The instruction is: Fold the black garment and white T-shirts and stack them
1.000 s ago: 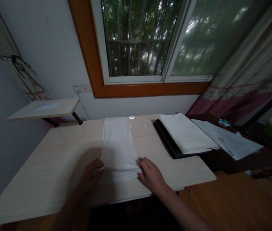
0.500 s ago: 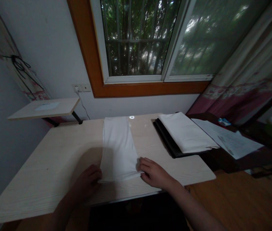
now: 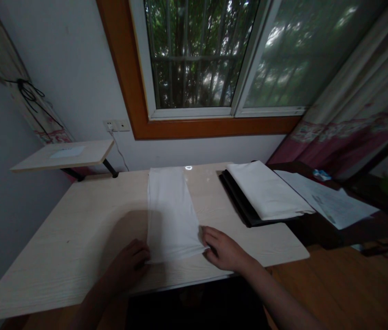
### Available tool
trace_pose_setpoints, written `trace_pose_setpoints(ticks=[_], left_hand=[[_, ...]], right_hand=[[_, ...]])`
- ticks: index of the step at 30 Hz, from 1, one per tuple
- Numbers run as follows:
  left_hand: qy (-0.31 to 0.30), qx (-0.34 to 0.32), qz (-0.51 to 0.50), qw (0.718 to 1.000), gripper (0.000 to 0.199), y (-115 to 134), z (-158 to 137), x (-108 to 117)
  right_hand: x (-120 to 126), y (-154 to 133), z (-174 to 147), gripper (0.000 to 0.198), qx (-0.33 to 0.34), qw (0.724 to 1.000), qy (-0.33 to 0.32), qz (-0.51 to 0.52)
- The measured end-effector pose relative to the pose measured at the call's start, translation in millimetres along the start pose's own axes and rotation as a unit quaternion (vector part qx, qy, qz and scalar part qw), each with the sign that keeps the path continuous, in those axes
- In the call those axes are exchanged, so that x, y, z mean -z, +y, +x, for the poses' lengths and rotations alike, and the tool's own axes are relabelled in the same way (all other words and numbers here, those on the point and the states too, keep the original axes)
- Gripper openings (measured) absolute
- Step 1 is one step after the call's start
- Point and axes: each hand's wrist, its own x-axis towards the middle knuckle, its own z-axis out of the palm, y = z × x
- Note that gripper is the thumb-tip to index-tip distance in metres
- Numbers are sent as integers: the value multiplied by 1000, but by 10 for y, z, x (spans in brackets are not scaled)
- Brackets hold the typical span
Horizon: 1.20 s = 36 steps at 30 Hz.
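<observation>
A white folded cloth [image 3: 173, 215] lies lengthwise on the pale wooden table [image 3: 87, 220], narrower at the far end and wider toward me. My left hand [image 3: 133, 256] is at its near left corner, fingers curled closed on the edge. At the near right corner, my right hand [image 3: 223, 250] pinches the cloth between thumb and fingers. The fabric between both hands lies flat with slight creases. A shadow falls across its left part.
To the right, a white folded cloth stack [image 3: 269, 190] rests on black folded fabric [image 3: 237, 199]. Beyond it, printed sheets [image 3: 327, 197] lie on a dark surface. A small raised shelf [image 3: 66, 156] stands at the back left. The window [image 3: 200, 55] is behind the table.
Both hands have shifted slightly to the right, and the near edge of the cloth has moved with them. The far end of the cloth stays nearly in place.
</observation>
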Motion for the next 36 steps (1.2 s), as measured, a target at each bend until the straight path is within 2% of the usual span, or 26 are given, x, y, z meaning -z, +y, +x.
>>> trace_pose_setpoints(ticks=[8,12,15,18,22,27,32,36], left_hand=[[8,-29,19,999,24,21,-15,5],[2,-61,24,998,31,12,-47,64],[-3,-60,18,998,31,-40,-51,97],[35,-13,19,999,29,-145,31,85],[91,59,30,994,28,-333,310,3],[152,171,17,973,30,-573,771,-128],[144,247,23,958,48,-773,1181,-148],[135,298,16,945,57,-855,1426,-111]], right_hand=[[15,62,-3,21,40,997,-41,-43],[103,67,47,12,68,996,-53,-11],[121,107,154,14,80,996,-39,8],[59,186,327,17,69,997,19,-21],[-94,295,580,17,53,994,72,-66],[-257,351,747,19,49,990,65,-114],[-309,329,737,26,16,985,49,-163],[-300,286,705,29,16,981,34,-190]])
